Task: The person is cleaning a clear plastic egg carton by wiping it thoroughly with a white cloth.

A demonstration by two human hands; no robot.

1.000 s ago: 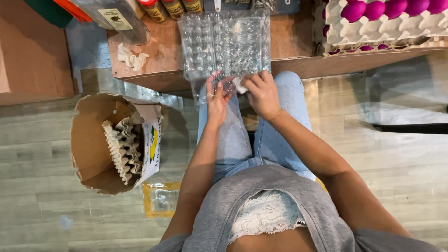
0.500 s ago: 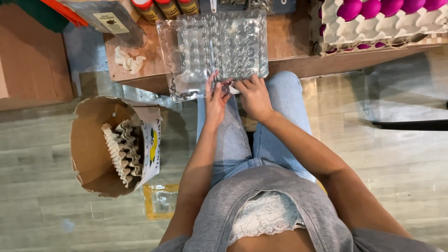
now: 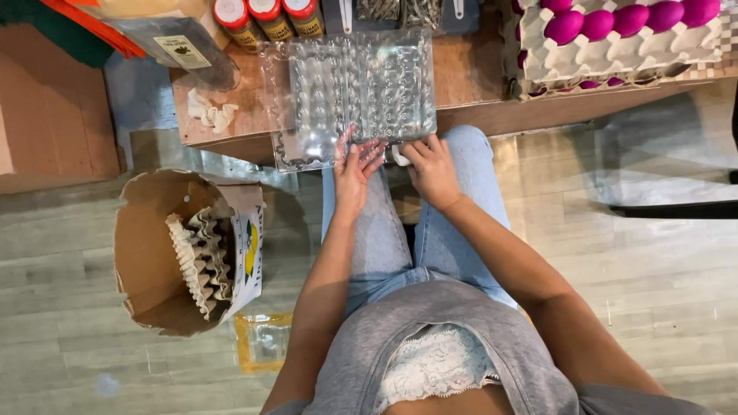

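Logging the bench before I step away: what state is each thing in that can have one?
Clear plastic egg carton: empty, overhanging table edge.
Grey egg tray: partly filled with pink eggs.
Cardboard box: open, paper trays inside.
Red-capped bottles: capped.
Left hand: touching carton.
Right hand: at carton's edge.

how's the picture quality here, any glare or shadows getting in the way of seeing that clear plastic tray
Head view: sharp overall; the clear egg tray glints with small highlights, so its cells blur together; the left hand and right hand at its near edge are well lit; soft shadow falls under the table edge.
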